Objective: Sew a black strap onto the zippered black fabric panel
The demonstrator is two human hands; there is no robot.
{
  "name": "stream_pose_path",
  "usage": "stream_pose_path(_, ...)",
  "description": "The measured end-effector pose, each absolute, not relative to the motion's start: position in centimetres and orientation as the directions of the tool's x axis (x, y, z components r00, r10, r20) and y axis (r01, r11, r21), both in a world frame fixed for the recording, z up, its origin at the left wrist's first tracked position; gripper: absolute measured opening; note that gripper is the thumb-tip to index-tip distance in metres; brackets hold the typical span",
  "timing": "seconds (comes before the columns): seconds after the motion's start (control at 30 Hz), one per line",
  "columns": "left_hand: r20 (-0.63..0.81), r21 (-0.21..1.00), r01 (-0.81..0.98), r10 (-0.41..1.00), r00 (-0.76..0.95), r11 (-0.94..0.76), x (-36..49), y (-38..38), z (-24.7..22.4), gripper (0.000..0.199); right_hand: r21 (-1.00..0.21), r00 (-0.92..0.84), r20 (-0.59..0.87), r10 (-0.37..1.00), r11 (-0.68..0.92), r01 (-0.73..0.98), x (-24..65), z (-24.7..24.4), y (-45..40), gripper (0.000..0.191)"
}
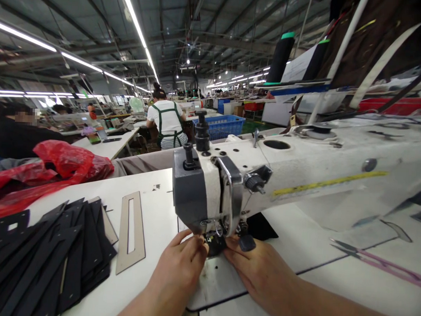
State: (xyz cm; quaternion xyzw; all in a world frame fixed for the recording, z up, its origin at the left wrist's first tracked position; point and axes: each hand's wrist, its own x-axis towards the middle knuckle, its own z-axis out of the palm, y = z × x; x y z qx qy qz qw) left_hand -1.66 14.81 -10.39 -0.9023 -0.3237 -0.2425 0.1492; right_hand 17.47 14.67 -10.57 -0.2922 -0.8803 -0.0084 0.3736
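Factory floor w/ strip lights overhead; white bench carries sewing machine. Left hand pinches small black piece under the needle area, fingertips closed on it. Right hand lies flat beside it, fingers extended, touching same piece. Stack of black cut parts at left, template adjacent. Scissors at right.

white table bears a sewing machine, black cut pieces, a template, scissors.
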Motion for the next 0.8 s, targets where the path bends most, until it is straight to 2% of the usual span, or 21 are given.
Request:
stream_pose_path(0.37, 0.664, -0.079, 0.686, 0.475, 0.577, -0.723, -1.6, 14.9, -11.4, 0.02, -0.214, -0.577, 0.64, 0.507, 0.839, 0.5, 17.4, -11.1, 14.8, 0.036)
stream_pose_path(0.5, 0.704, -0.03, 0.694, 0.478, 0.526, -0.72, -1.4, 15.3, -12.1, 0.025, -0.227, -0.622, 0.595, 0.508, 0.849, 0.477, 17.4, -11.3, 14.7, 0.036)
stream_pose_path(0.6, 0.714, 0.003, 0.696, 0.489, 0.501, -0.718, -1.6, 15.5, -12.5, 0.021, -0.244, -0.641, 0.557, 0.528, 0.842, 0.482, 18.1, -11.2, 15.1, 0.035)
stream_pose_path(0.67, 0.688, 0.02, 0.705, 0.521, 0.505, -0.709, -1.9, 15.3, -12.2, 0.017, -0.177, -0.625, 0.539, 0.565, 0.801, 0.572, 19.3, -11.3, 15.6, 0.03)
stream_pose_path(0.8, 0.576, 0.062, 0.738, 0.628, 0.524, -0.672, -1.5, 13.4, -10.0, 0.006, 0.127, -0.557, 0.569, 0.605, 0.605, 0.786, 22.0, -11.8, 15.9, 0.027)
